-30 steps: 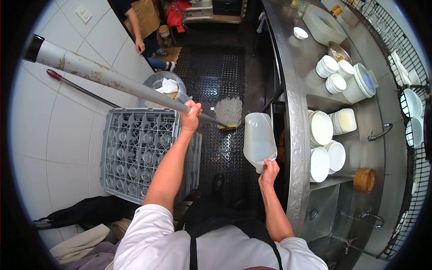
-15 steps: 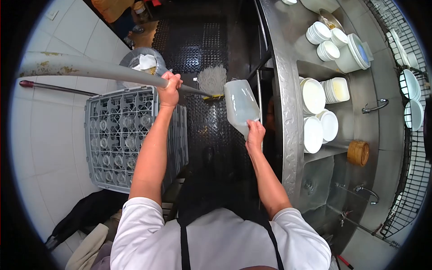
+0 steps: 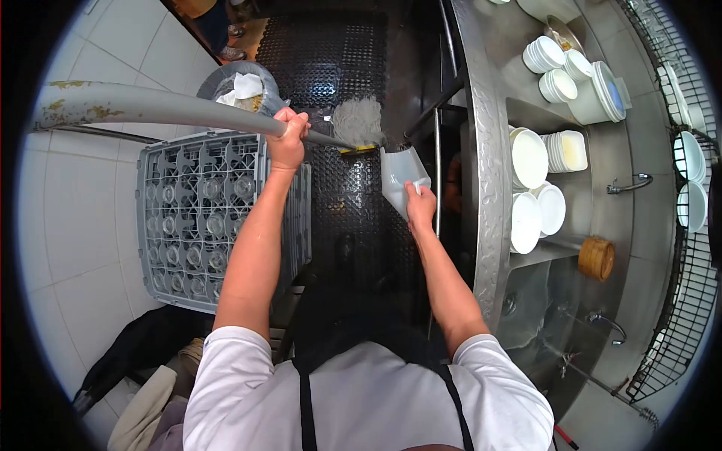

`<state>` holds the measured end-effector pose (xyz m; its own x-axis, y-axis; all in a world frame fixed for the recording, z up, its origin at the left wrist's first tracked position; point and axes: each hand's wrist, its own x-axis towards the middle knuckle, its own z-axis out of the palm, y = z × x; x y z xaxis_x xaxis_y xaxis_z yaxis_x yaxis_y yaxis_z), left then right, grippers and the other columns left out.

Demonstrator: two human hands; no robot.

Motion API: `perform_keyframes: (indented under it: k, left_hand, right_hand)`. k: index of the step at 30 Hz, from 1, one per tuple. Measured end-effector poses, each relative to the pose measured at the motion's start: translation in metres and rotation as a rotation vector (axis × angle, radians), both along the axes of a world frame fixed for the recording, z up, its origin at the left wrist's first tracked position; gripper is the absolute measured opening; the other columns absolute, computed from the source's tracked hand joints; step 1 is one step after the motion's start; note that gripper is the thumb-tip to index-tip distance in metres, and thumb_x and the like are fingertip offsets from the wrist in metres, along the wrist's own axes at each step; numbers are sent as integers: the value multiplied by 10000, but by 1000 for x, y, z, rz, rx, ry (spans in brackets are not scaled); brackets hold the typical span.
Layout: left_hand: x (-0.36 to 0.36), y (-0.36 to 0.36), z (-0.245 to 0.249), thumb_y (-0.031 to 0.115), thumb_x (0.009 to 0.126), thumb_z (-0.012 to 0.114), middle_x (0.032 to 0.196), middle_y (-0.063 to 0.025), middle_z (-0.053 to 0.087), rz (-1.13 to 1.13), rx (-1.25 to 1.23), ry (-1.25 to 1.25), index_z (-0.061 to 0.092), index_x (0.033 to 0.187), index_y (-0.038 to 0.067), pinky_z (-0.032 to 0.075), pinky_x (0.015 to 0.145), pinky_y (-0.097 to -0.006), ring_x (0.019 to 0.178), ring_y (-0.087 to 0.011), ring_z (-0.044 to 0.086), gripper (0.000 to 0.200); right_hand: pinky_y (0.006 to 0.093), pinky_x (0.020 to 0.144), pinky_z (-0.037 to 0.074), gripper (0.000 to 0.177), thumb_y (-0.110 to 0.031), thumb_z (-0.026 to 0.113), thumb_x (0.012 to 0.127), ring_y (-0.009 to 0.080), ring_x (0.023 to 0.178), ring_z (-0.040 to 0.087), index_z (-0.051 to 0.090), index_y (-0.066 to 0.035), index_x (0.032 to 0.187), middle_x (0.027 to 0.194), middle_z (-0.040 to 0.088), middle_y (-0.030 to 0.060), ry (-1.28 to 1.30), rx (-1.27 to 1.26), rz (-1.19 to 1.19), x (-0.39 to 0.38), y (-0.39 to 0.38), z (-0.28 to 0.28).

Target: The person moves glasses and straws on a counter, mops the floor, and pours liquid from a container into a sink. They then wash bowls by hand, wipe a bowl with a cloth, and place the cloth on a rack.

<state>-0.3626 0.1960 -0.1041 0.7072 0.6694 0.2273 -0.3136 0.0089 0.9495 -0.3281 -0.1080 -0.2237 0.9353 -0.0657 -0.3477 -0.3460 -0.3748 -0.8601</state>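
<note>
My left hand (image 3: pixel 288 141) grips a long grey mop handle (image 3: pixel 150 107) that runs from the upper left down to a pale stringy mop head (image 3: pixel 358 122) on the black floor mat. My right hand (image 3: pixel 420 204) holds a cut-open translucent plastic jug (image 3: pixel 398 177) by its lower end, mouth tipped down toward the floor just right of the mop head.
A grey glass rack (image 3: pixel 203 218) with several glasses stands on the left by the tiled wall. A lined bin (image 3: pixel 244 89) sits behind it. On the right, a steel counter (image 3: pixel 485 150) and sink hold stacks of white plates (image 3: pixel 530 158) and bowls (image 3: pixel 549 54). Another person's legs show at top left.
The jug has tipped further over and dropped toward the floor beside the mop head. My left hand stays on the mop handle; the view shifted slightly.
</note>
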Motion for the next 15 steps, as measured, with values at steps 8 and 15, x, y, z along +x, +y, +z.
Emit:
perform_keyframes:
  k: [8, 15]
  left_hand:
    - [-1, -10, -3, 95, 846, 612, 578, -6, 489, 5, 55, 43, 462, 636, 64, 398, 533, -246, 534, -85, 466, 260]
    - [-1, -25, -2, 92, 842, 614, 582, -9, 504, -12, 36, 30, 471, 627, 67, 381, 523, -245, 530, -82, 461, 259]
  right_hand:
    - [310, 632, 452, 313, -260, 681, 846, 135, 678, 580, 669, 48, 897, 779, 668, 78, -84, -83, 137, 56, 28, 65]
    - [249, 614, 403, 330, -316, 640, 902, 77, 662, 471, 663, 12, 929, 729, 560, -18, -113, 164, 149, 46, -18, 196]
